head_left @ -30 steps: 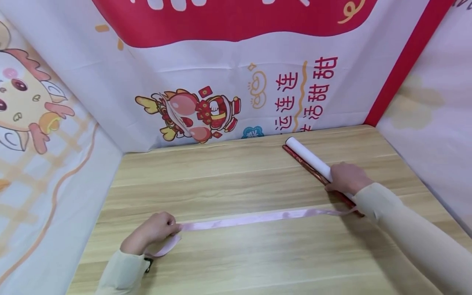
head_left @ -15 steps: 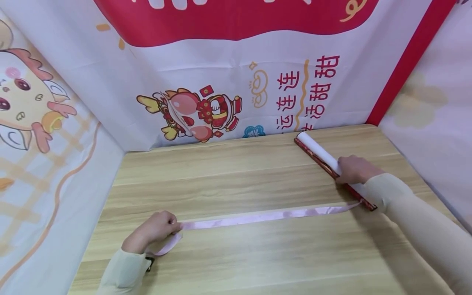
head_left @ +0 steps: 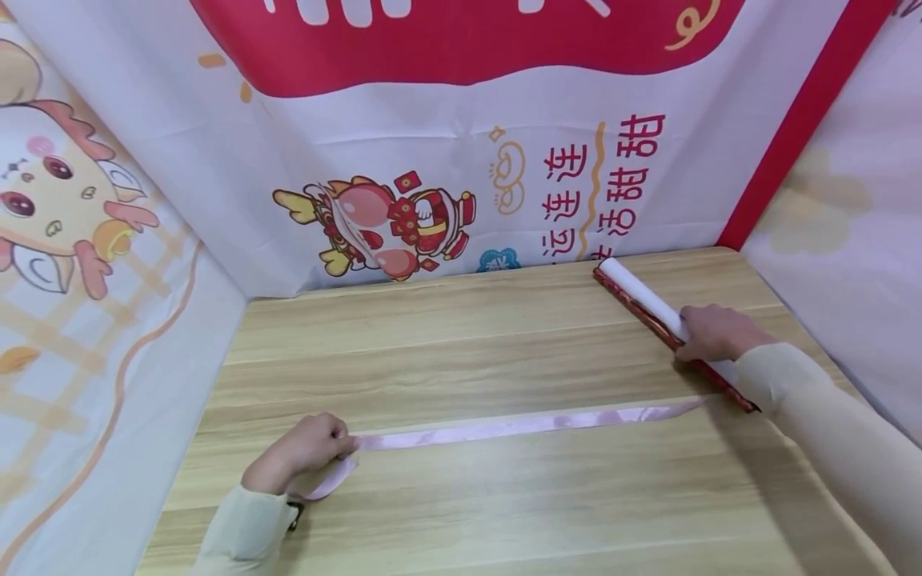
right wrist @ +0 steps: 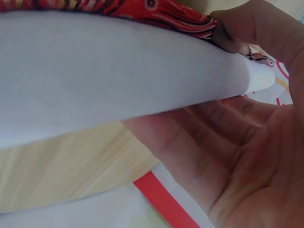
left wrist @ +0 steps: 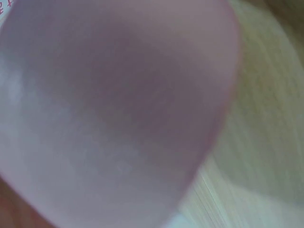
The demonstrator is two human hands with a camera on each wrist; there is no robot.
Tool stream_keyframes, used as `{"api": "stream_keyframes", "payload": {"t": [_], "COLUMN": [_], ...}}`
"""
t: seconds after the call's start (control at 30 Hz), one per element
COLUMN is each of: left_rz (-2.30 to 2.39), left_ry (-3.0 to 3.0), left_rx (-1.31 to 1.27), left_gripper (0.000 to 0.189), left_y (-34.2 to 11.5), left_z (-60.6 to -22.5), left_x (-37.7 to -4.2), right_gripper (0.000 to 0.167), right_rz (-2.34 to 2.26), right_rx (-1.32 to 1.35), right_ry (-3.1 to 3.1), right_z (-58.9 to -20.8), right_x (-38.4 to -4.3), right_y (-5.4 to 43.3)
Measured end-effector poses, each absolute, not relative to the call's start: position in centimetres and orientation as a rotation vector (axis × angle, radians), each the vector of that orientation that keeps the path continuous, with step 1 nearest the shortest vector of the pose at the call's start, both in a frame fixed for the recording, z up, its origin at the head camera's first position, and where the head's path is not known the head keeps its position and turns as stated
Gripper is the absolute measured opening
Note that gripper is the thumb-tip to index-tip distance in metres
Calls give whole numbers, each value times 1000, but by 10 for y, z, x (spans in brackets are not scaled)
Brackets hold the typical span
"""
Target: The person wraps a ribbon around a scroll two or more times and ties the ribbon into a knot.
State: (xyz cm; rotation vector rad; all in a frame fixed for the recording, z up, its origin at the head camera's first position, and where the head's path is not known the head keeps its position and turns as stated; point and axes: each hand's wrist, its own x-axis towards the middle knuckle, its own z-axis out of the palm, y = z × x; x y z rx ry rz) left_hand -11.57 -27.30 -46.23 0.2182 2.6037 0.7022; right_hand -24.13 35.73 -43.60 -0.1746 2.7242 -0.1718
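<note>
A pale pink ribbon [head_left: 504, 426] runs nearly straight across the wooden table. Its left part is pinched in my left hand [head_left: 302, 452], and a short tail loops back beneath the wrist. The left wrist view is mostly filled by blurred ribbon [left wrist: 118, 95]. At the right, my right hand [head_left: 720, 332] grips a rolled-up sheet [head_left: 641, 292], white outside with a red patterned edge along one side. Up close in the right wrist view, thumb and fingers of that hand [right wrist: 256, 156] wrap the white roll [right wrist: 118, 66] from opposite sides. The ribbon's far tip ends right beside the roll's lower half.
The light wood table [head_left: 468, 512] meets a white printed cloth [head_left: 446, 144] with red lettering and a cartoon figure at its back edge. More printed cloth [head_left: 65, 360] hangs at the left, and a pale cloth [head_left: 857, 264] at the right.
The right hand has carried the roll rightward, away from the left hand. The ribbon's right end has come out from under that wrist and shows beside the roll. The left hand stays put.
</note>
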Motion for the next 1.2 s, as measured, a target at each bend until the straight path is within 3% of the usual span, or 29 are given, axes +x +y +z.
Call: {"api": "stream_keyframes", "payload": {"t": [0.3,0.53,0.83,0.93,1.2], "left_rz": [692,715,711,710,714], "left_ry": [2606,2597,2605,2601,2617], "left_rx": [236,234,253,253,267], "left_gripper": [33,34,32,31,33], "left_y": [-274,-277,-278,-277,-275], "left_z": [-460,-458,-460,-461,-461], "left_x": [-117,-118,-119,-119,-117], "right_gripper": [65,67,43,51,93], "right_rz": [-244,-430,-799,-899,-1110], "right_rx": [-274,-366,-334,-312,-331], "right_ry": [2824,2852,2736,2672,2579], "right_z": [-413,-398,-427,-435,-453], "right_x": [-228,-204,-157,-143,-106], "right_y": [349,300,203,169,98]}}
